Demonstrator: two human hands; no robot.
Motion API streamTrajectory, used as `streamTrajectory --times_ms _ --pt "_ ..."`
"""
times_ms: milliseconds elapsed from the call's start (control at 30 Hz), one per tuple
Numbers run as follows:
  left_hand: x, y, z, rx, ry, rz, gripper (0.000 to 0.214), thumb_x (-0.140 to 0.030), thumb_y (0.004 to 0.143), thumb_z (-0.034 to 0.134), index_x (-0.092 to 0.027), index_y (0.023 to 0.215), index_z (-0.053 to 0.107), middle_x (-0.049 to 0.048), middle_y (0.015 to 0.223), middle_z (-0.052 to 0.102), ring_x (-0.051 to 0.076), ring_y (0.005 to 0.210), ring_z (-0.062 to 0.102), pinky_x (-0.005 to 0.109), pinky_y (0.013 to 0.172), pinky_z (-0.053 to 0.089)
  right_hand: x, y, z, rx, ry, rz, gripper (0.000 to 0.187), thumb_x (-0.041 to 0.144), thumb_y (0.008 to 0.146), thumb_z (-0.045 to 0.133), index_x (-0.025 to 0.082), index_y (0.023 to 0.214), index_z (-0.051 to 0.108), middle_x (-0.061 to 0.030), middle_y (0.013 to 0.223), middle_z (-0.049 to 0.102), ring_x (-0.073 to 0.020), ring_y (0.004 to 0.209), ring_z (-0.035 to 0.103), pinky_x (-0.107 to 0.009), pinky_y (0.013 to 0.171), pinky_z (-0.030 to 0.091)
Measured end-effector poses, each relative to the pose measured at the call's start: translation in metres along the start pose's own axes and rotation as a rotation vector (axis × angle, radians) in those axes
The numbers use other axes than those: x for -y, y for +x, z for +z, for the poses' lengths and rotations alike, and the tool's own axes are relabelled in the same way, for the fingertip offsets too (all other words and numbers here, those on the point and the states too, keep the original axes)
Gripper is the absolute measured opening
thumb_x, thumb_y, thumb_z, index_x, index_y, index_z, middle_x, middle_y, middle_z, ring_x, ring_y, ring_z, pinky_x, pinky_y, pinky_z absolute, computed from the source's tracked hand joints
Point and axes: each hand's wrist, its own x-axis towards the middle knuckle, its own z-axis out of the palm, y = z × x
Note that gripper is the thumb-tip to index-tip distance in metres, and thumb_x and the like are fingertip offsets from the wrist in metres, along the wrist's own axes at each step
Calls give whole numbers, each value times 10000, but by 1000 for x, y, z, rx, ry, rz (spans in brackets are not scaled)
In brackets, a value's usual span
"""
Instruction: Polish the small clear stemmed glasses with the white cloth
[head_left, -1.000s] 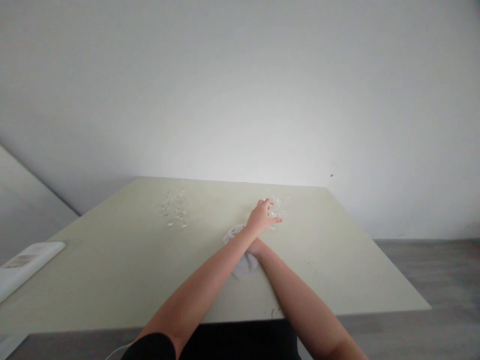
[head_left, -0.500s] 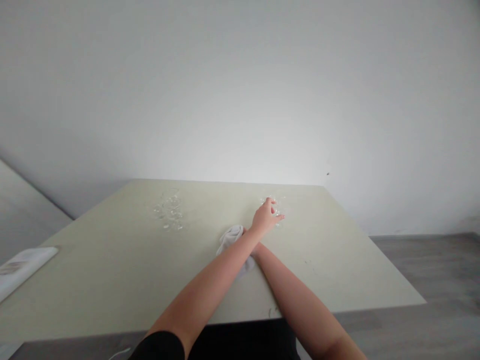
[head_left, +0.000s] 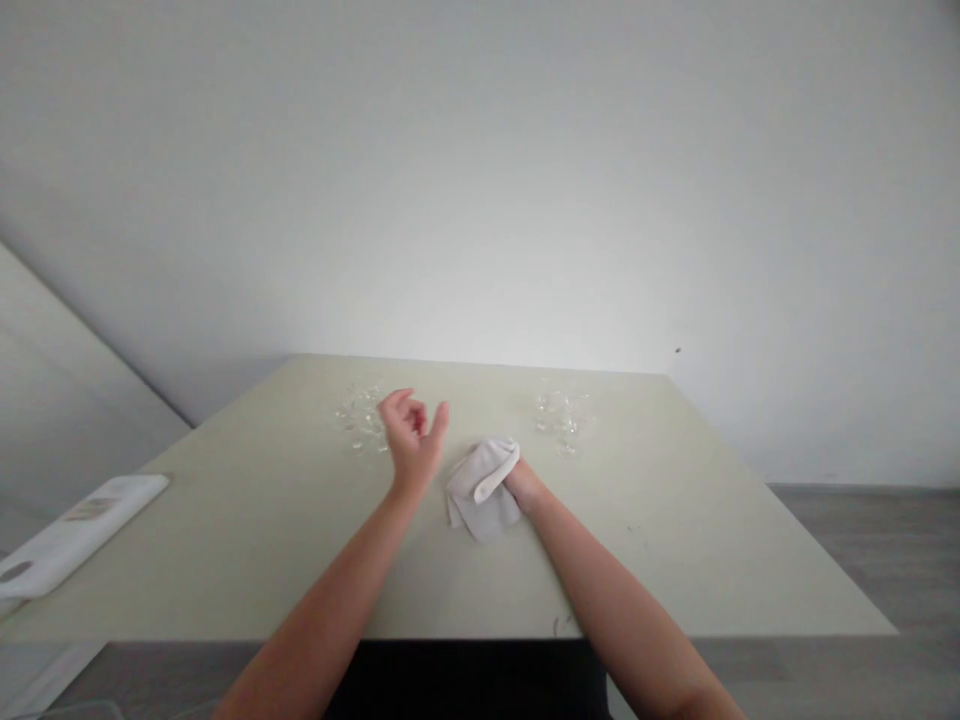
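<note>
A pale, crumpled cloth [head_left: 486, 490] rests at the middle of the table, draped over the fingers of my right hand [head_left: 524, 484]. Those fingers are wrapped in its folds and mostly hidden. My left hand [head_left: 412, 430] is raised to the left of the cloth, thumb and fingers apart, with nothing in it. Just behind it is a cluster of clear, glass-like things [head_left: 360, 415], partly covered by my fingers. A second cluster of clear, glass-like things [head_left: 561, 412] stands beyond my right hand. Their exact kind is too faint to make out.
The pale table [head_left: 255, 560] reaches back to a white wall [head_left: 480, 180]. At its left edge lies a long white board-like thing [head_left: 82, 530] with a dark oval at its near end. Grey floor [head_left: 840, 540] shows on the right.
My left hand has moved left from the right-hand cluster, uncrossing from over my right arm. The cloth and my right hand are now in plain view. The camera view has shifted slightly.
</note>
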Motion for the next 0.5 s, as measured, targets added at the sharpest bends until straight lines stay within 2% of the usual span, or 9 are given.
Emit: streamTrajectory --times_ms 67,167,267,333,400,500 --pt "25 8 -34 -175 -8 -84 560 -366 745 751 -220 1152 395 -100 677 408 78 554 411 191 562 345 -4 3 0 -37 125 54 420 549 740 736 155 883 711 -46 840 751 -259 911 704 -388 871 552" --pt "57 5 -59 -244 -3 -301 608 -375 702 768 -217 1142 379 -126 632 404 67 506 394 182 535 337 -6 5 -3 -91 245 64 437 549 619 781 189 857 711 -64 869 768 -282 952 703 -409 890 550" --pt "77 -2 -58 -265 29 -501 672 -408 658 785 -201 1159 389 -130 610 436 68 474 391 185 503 328 -5 7 -5 -137 261 39 417 547 590 772 208 821 699 -75 895 773 -293 990 695 -414 889 550" --pt "86 -1 -54 -246 77 -560 715 -431 624 803 -185 1177 421 -123 597 455 80 474 411 196 501 331 -4 8 -7 -166 257 31 409 568 617 736 213 815 688 -80 904 772 -294 1001 691 -413 872 554" --pt "93 4 -52 -188 143 -559 660 -463 638 788 -172 1153 497 -113 572 451 93 475 414 211 510 329 -3 9 -8 -187 261 12 415 578 636 708 212 828 680 -88 911 770 -297 1001 689 -411 848 558" --pt "99 10 -53 -100 258 -466 448 -494 723 708 -171 1018 614 -101 537 397 108 485 384 233 540 327 -2 9 -10 -211 289 -46 443 561 604 737 208 864 675 -94 936 766 -304 990 689 -404 834 561"
